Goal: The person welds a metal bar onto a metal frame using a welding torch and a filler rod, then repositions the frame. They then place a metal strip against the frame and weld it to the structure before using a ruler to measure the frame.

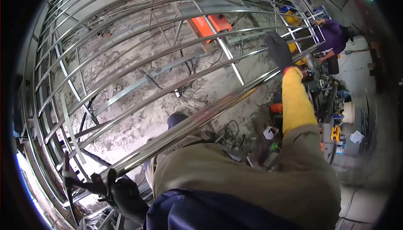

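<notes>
My left hand (126,196), in a black glove, is closed around the handle of what looks like a TIG welding torch (67,172). The torch head stands crosswise to the handle, beside the near end of a bundle of shiny metal tubes (184,130). My right arm reaches out in a yellow sleeve, and my right hand (279,51), in a dark glove, is wrapped over a curved metal tube of the large frame (155,41). Its fingertips are partly hidden. The tube bundle runs diagonally between my two hands, close in front of my body.
Another person in purple (333,36) holds the frame's far right end. Beyond the bars stands an orange machine (212,26). Power tools and a cable spool (348,112) lie along the right side. Cables (228,131) and dust cover the floor under the frame.
</notes>
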`<state>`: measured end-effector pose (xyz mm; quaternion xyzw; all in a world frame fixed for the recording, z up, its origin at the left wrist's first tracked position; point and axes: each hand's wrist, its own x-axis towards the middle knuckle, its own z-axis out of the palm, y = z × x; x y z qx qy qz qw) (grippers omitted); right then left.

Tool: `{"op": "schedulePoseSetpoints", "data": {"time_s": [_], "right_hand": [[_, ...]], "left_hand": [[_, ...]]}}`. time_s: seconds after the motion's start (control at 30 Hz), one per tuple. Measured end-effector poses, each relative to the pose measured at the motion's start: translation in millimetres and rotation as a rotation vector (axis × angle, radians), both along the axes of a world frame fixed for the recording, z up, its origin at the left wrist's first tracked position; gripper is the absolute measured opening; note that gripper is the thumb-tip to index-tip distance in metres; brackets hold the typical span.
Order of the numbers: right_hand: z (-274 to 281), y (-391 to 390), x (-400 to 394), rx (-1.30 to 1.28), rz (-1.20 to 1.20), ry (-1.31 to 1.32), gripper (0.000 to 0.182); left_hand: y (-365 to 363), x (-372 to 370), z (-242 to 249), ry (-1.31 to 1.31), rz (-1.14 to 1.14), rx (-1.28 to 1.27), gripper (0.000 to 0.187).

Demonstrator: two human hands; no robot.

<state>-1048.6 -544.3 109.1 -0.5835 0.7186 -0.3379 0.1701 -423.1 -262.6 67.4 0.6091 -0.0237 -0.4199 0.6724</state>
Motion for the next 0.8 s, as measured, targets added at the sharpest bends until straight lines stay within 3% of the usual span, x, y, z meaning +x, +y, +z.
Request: {"op": "schedulePoseSetpoints", "data": {"time_s": [0.07, 0.13, 0.2, 0.23, 0.3, 0.4, 0.43, 0.5, 0.63, 0.8], "right_hand": [[-14.6, -54.0, -70.5, 0.062, 0.034, 0.098, 0.027], [-43.6, -116.6, -134.6, 0.190, 0.057, 0.288, 0.028], [-76.1, -164.9, -175.6, 0.090, 0.146, 0.683, 0.036], [-88.4, -200.8, -200.6, 0.094, 0.164, 0.675, 0.036], [-130.0, -270.9, -245.7, 0.544, 0.715, 1.349, 0.041], [-140.1, -298.2, -247.8, 0.603, 0.137, 0.864, 0.060], [-156.2, -308.9, -258.6, 0.612, 0.156, 0.854, 0.060], [-184.0, -330.5, -274.0, 0.266, -0.023, 0.830, 0.066], [-197.1, -368.8, -268.1, 0.460, -0.104, 0.764, 0.073], [-224.7, -363.3, -243.9, 0.387, -0.134, 0.633, 0.071]], "left_hand": [[3.3, -19.7, 4.8, -0.074, 0.003, 0.016, 0.036], [40.9, 27.9, -51.6, -0.153, -0.198, -0.089, 0.054], [10.2, 18.9, -73.1, -0.166, -0.178, -0.086, 0.054], [3.8, 17.7, -87.5, -0.180, -0.168, -0.075, 0.054], [-0.3, 28.7, -92.0, -0.228, -0.177, -0.019, 0.054], [-11.2, 52.7, -82.7, -0.292, -0.213, 0.067, 0.055], [-12.6, 55.2, -79.5, -0.309, -0.209, 0.085, 0.055], [-14.9, 62.4, -71.1, -0.348, -0.198, 0.111, 0.056], [-21.6, 73.1, -60.9, -0.412, -0.177, 0.145, 0.057], [-18.5, 82.8, -32.0, -0.520, -0.125, 0.165, 0.058]]}}
